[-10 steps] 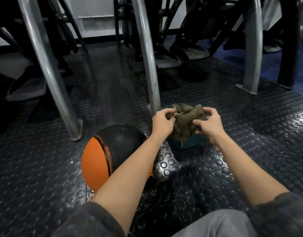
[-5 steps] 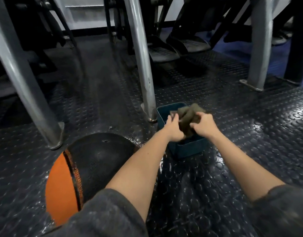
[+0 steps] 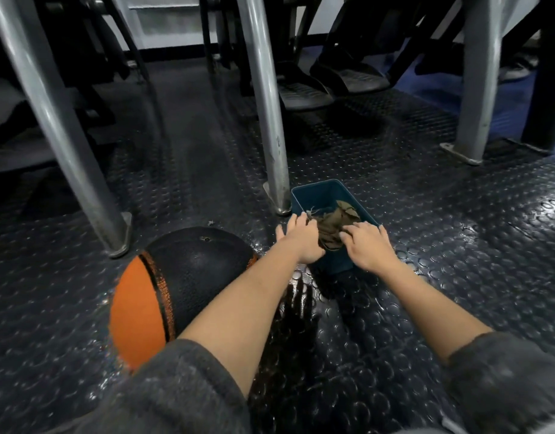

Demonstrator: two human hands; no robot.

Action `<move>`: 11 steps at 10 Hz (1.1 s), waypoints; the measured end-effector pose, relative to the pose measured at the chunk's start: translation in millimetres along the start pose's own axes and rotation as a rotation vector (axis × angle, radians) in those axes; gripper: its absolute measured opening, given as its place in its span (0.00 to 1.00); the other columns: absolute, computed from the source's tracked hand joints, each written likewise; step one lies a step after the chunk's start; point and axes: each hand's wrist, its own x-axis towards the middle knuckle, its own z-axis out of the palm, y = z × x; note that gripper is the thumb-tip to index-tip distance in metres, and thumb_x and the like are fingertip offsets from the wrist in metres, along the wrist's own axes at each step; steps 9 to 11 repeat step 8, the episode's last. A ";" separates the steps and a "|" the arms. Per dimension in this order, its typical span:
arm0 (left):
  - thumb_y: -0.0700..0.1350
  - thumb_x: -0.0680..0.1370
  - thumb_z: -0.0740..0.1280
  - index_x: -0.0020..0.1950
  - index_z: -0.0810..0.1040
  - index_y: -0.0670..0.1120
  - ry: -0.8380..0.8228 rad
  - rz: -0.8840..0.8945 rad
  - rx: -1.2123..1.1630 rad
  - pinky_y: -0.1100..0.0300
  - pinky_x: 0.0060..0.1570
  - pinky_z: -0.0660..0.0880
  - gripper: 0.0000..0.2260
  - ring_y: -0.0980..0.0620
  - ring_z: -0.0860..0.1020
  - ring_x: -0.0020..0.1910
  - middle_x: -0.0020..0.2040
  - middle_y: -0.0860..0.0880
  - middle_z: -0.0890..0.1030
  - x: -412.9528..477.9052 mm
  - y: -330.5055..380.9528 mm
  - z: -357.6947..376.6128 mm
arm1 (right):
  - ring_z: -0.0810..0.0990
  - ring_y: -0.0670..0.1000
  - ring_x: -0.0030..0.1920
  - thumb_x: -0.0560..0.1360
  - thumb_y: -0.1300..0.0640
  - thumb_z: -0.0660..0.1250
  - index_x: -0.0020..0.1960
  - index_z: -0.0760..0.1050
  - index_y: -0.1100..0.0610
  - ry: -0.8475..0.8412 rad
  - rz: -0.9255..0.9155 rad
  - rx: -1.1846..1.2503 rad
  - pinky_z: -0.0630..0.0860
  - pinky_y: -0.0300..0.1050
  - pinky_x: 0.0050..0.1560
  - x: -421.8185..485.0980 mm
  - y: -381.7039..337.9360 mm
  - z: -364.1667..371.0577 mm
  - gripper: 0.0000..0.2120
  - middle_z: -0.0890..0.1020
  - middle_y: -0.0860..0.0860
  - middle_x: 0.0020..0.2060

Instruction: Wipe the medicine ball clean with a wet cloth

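Currently I see the left hand and right hand gripping the bunched cloth inside the tub, its length running seven-to-one o'clock. The medicine ball sits at the tub's eight o'clock, orange panel facing nine.

Both forearms stretched forward, left hand and right hand close together, fingers curled into cloth

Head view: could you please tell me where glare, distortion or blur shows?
Head view: floor glares at right; the wide lens bows the poles; left hand, right hand and cloth look slightly soft; machines behind sit in shadow.
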 end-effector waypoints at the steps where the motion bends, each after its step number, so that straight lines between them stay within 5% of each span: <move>1: 0.50 0.79 0.63 0.78 0.50 0.46 0.128 0.004 0.042 0.44 0.72 0.41 0.32 0.47 0.42 0.77 0.78 0.47 0.46 -42.4 -10.9 -15.5 | 0.72 0.58 0.64 0.81 0.51 0.54 0.65 0.73 0.58 0.003 -0.100 0.002 0.66 0.54 0.65 -17.9 -22.8 -23.6 0.18 0.76 0.56 0.63; 6: 0.48 0.78 0.64 0.76 0.56 0.48 0.332 -0.250 0.092 0.41 0.71 0.52 0.29 0.44 0.51 0.75 0.78 0.49 0.50 -333.6 -79.9 -50.1 | 0.63 0.58 0.71 0.79 0.52 0.59 0.76 0.56 0.54 -0.149 -0.365 0.032 0.62 0.55 0.69 -218.3 -198.8 -113.7 0.27 0.63 0.55 0.73; 7: 0.48 0.78 0.65 0.77 0.55 0.48 0.295 -0.244 0.150 0.41 0.70 0.55 0.31 0.43 0.53 0.75 0.77 0.48 0.51 -357.4 -72.6 -52.5 | 0.65 0.58 0.70 0.79 0.55 0.61 0.75 0.57 0.57 -0.192 -0.356 0.021 0.66 0.50 0.67 -242.8 -201.3 -124.2 0.27 0.65 0.55 0.72; 8: 0.50 0.77 0.66 0.77 0.55 0.48 0.211 -0.203 0.177 0.42 0.70 0.59 0.32 0.42 0.54 0.74 0.77 0.47 0.52 -362.5 -64.9 -63.8 | 0.73 0.58 0.62 0.77 0.55 0.61 0.68 0.69 0.61 -0.212 -0.302 -0.046 0.71 0.47 0.58 -244.7 -202.8 -139.9 0.21 0.73 0.57 0.65; 11: 0.50 0.77 0.66 0.77 0.55 0.48 0.211 -0.203 0.177 0.42 0.70 0.59 0.32 0.42 0.54 0.74 0.77 0.47 0.52 -362.5 -64.9 -63.8 | 0.73 0.58 0.62 0.77 0.55 0.61 0.68 0.69 0.61 -0.212 -0.302 -0.046 0.71 0.47 0.58 -244.7 -202.8 -139.9 0.21 0.73 0.57 0.65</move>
